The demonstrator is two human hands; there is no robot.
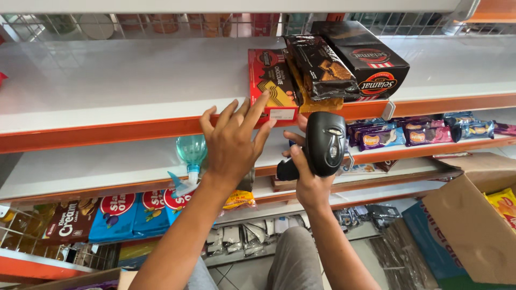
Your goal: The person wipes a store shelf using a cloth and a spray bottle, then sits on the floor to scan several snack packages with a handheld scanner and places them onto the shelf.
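Head view: looking down past two bare forearms at white store shelving with orange edges.
Left hand: the left hand [232, 144] is reaching up to the top shelf [107, 80], fingers [257, 110] spreading wide open, their tips pressing on the front face of the red biscuit box [270, 86]; nothing is being gripped.
Right hand: the right hand [306, 174] is wrapping closed around the grip of the black handheld scanner [324, 142], holding it upright just below the shelf edge, its head sitting right under the box.
Red biscuit box: it is lying flat at the front lip of the top shelf, its white price tag end [282, 114] hanging over the orange strip.
Neighbours up top: a dark brown biscuit pack [321, 67] is leaning over a yellow pack [314, 99], and a big black box [363, 53] is resting just beside them, all touching in one cluster.
Second shelf: purple snack packs [400, 134] are lining up to the right, and a clear green spray bottle [191, 156] is standing behind the left forearm.
Lower down: blue biscuit packs [134, 212] and a brown pack [70, 220] are showing at the left.
Right edge: an open cardboard carton [473, 220] is sitting on the floor side, yellow packets [502, 204] peeking out.
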